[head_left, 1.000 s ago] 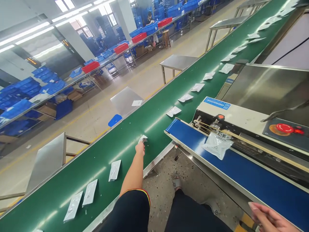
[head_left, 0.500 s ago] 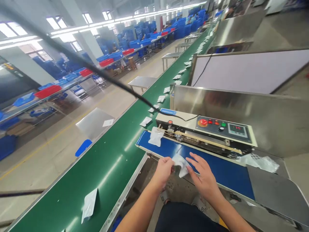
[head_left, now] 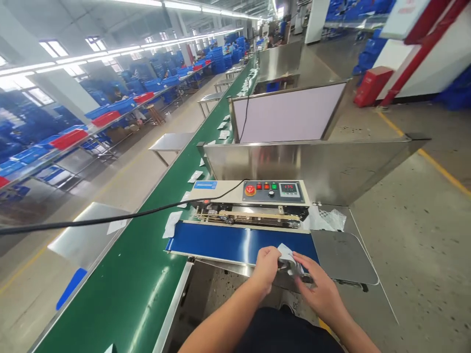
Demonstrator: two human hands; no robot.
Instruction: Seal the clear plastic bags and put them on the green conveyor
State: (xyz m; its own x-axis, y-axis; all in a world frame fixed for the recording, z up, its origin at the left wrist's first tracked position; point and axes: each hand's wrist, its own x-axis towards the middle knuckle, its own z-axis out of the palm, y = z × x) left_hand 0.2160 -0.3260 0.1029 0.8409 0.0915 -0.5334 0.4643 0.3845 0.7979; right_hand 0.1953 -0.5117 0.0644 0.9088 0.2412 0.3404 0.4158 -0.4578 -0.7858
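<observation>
My left hand point(head_left: 267, 267) pinches a small white pouch point(head_left: 286, 252) by its left side, above the right part of a blue belt point(head_left: 221, 242). Against the pouch's right side is my right hand point(head_left: 320, 287), its fingers stretched out and the thumb apart; motion blurs the contact. Behind the belt stands a band sealing machine point(head_left: 221, 193) with a red knob, lit buttons and a red display. Another white pouch point(head_left: 171, 224) lies where the blue belt's left end meets the green conveyor belt point(head_left: 138, 272).
Several white pouches point(head_left: 195, 176) lie along the green belt. A crumpled clear plastic bag point(head_left: 331, 219) sits right of the machine, near a grey plate point(head_left: 342, 252). A black cable point(head_left: 110, 219) crosses in front of the view. A metal panel point(head_left: 294, 159) stands behind the machine.
My view has swung right. The pouch near the machine has travelled left off the blue belt toward the green one. Both hands have moved right along the blue belt with the held pouch.
</observation>
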